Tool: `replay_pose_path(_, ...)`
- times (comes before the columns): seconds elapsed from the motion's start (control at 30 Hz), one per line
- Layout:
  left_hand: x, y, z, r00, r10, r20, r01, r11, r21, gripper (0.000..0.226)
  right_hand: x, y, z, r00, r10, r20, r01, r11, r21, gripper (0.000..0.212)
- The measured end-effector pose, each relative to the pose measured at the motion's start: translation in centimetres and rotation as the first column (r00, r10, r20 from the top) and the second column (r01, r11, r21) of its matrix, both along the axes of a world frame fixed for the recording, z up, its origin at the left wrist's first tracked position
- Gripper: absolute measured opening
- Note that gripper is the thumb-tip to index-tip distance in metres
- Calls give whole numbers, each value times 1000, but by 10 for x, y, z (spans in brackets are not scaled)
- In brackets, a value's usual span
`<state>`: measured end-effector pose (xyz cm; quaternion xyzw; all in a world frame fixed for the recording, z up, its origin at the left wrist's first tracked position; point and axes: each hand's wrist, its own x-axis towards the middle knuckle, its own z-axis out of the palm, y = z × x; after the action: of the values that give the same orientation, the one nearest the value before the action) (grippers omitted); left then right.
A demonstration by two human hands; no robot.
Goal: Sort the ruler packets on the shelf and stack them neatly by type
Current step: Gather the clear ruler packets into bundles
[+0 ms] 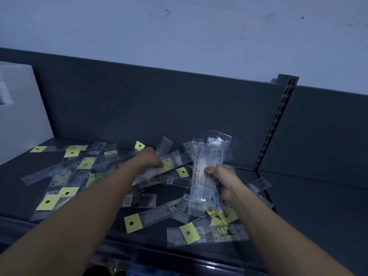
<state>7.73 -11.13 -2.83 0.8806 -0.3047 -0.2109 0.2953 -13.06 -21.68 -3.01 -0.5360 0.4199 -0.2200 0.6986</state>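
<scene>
Several ruler packets lie scattered over the dark grey shelf [27,176]. Many of them are clear sleeves with yellow hang tabs [133,223]. My right hand [223,182] grips an upright bundle of clear ruler packets with red and blue markings [207,168], held above the pile at the centre right. My left hand [151,159] reaches into the middle of the pile, its fingers closed on a clear packet with a yellow label [169,163] that lies slanted on top of the others.
A white box [22,108] stands at the shelf's far left against the back panel. A slotted upright [276,124] divides this bay from the adjacent one on the right. The shelf's front lip [179,257] runs below my forearms.
</scene>
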Motion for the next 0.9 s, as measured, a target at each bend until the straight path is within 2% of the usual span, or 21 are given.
replay_pose_path(0.1,5,-2,3,993,49,-103,-66,984,-166,35,0,-1,-1,1000,-2,3,2,1000,-2,22)
replay_pose_path(0.17,6,-3,8,991,75,-107,-98,968,-233,19,0,-2,-1,1000,-4,4,4,1000,-3,21)
replay_pose_path(0.2,6,-4,9,989,90,-119,-119,957,-266,18,0,-2,-1,1000,-3,2,3,1000,-3,21)
replay_pose_path(0.3,6,-7,15,978,102,-183,-165,912,-376,25,1,-2,-1,1000,-3,1,3,1000,-4,23)
replay_pose_path(0.37,2,-9,22,965,108,-237,-216,840,-498,24,0,-2,-1,1000,-8,4,8,1000,-3,26)
replay_pose_path(0.47,-10,-12,40,932,28,-362,-294,644,-706,19,0,-2,0,999,-23,26,23,1000,9,32)
replay_pose_path(0.53,-16,-13,51,930,-24,-367,-301,523,-797,16,1,-2,0,998,-41,56,40,999,20,35)
replay_pose_path(0.6,-21,-14,61,929,-44,-367,-304,477,-825,13,2,-3,2,995,-55,85,53,998,29,36)
replay_pose_path(0.67,-28,-16,65,903,-108,-415,-315,488,-814,16,3,-3,5,991,-59,118,56,998,26,35)
replay_pose_path(0.77,-48,-16,61,844,-223,-488,-273,604,-749,14,4,1,9,986,-49,158,45,999,26,34)
replay_pose_path(0.83,-60,-17,47,851,-226,-474,-216,673,-708,17,4,5,10,986,-22,163,17,999,32,31)
replay_pose_path(0.9,-66,-20,32,868,-176,-464,-220,701,-679,21,5,10,11,984,17,175,-26,998,53,26)
